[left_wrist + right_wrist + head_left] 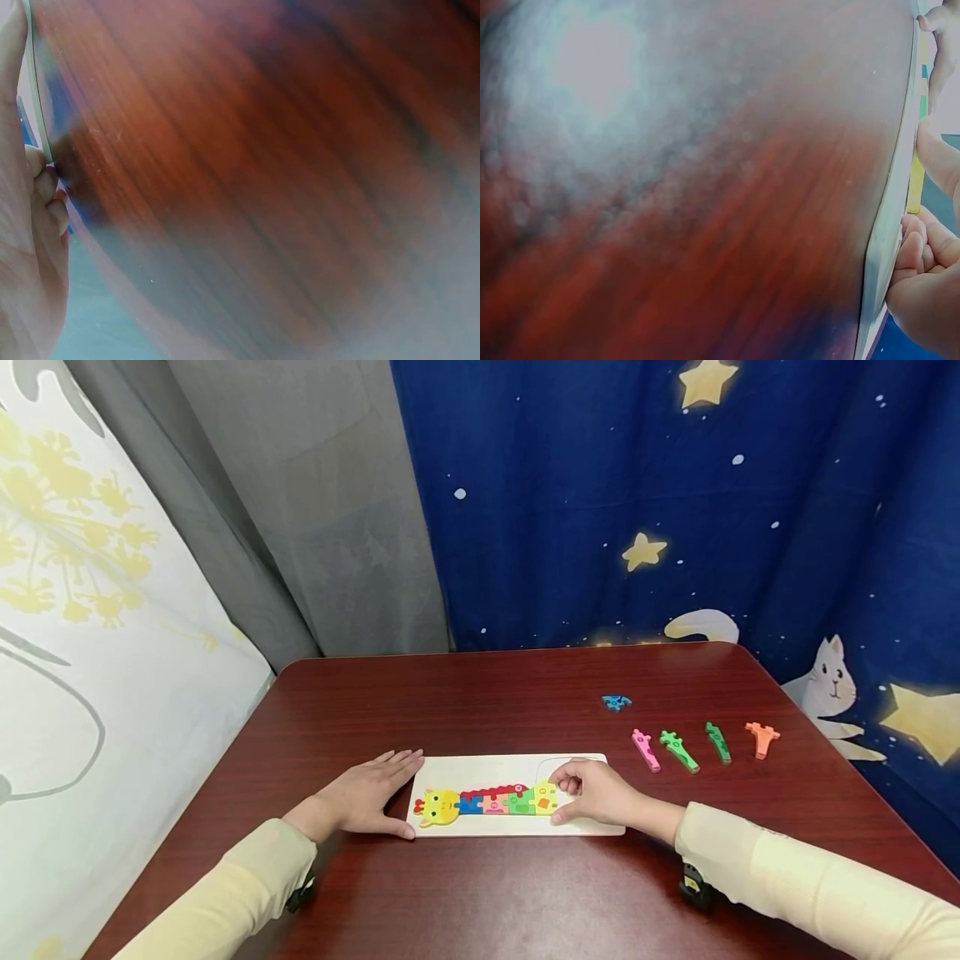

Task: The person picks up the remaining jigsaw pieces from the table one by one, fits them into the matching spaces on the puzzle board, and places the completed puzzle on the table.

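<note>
A white puzzle board [480,768] lies on the table with a giraffe partly laid out on it. From left to right it shows a yellow giraffe head [438,807], then blue, pink and green body pieces [521,803] under a red mane [487,792]. My right hand [596,793] pinches the yellow puzzle piece [545,797] at the end of this row, thumb at its near side and fingers at its far side. The right wrist view shows the yellow piece [915,184] edge-on between thumb and fingers. My left hand [375,793] rests with straight fingers at the board's left edge.
Loose puzzle pieces lie at the right of the dark red table [495,893]: a blue one [617,702], a pink one [646,750], a light green one [679,751], a dark green one [717,742] and an orange one [762,739]. Curtains [570,510] hang behind.
</note>
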Motion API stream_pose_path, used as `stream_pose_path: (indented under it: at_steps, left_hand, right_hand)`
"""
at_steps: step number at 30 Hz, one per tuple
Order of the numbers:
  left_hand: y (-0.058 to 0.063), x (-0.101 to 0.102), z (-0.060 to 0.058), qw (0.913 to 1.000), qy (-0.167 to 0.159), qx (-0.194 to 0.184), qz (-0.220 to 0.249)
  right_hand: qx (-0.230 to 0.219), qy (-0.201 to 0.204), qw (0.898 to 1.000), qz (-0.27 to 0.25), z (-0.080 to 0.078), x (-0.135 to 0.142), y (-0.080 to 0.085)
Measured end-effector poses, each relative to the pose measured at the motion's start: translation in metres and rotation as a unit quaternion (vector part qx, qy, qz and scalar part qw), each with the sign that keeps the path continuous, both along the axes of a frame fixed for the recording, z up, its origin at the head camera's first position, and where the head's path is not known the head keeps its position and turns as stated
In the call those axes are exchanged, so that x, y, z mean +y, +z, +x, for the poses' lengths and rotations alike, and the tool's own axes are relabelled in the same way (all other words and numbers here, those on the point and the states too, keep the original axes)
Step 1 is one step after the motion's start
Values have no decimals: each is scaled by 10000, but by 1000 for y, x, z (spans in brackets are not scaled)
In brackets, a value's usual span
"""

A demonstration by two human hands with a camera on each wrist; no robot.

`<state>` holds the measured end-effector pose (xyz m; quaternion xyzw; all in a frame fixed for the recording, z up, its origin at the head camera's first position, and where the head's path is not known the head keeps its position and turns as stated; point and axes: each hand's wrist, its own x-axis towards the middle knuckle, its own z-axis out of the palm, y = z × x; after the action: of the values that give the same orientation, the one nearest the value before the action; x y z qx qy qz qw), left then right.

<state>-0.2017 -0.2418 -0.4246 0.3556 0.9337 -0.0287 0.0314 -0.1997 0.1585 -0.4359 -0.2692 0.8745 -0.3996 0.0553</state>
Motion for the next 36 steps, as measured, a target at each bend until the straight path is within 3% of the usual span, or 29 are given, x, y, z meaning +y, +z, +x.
stream_pose_path:
  at_steps: [21, 36]
  left_hand:
    - [2, 0, 1, 10000, -15, -13, 18]
    - [2, 1, 1, 10000, 10, -7, 44]
  right_hand:
    - [-194, 87, 9998, -11, -1, 1, 2]
    - [-364, 62, 9989, -303, -2, 2, 6]
